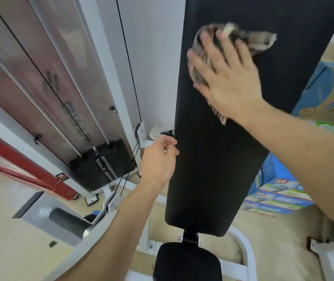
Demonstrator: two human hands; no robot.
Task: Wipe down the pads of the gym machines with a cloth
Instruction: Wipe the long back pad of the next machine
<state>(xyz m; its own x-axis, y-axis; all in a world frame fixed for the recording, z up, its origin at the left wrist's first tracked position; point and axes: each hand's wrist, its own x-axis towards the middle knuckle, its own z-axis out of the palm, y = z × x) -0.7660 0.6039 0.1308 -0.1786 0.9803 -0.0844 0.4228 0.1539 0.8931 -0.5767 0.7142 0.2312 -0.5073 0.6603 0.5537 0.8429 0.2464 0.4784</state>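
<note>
My right hand (228, 78) presses, fingers spread, a grey cloth (204, 55) flat on the upper black back pad (218, 159). My left hand (159, 161), loosely curled, holds nothing beside the pad's left edge. Seat pad (188, 262) below; weight stack (101, 165) left; stacked boxes (277, 197) right.

light: bright, even, soft, source cannot be told | shadows: faint | glare: pale sheen on clear panel (46, 63) | blur: motion smear on right hand (226, 69) and cloth (261, 40); boxes (277, 196) soft | distortion: wide-angle, straight frame rails (109, 63) lean and bend near edges
</note>
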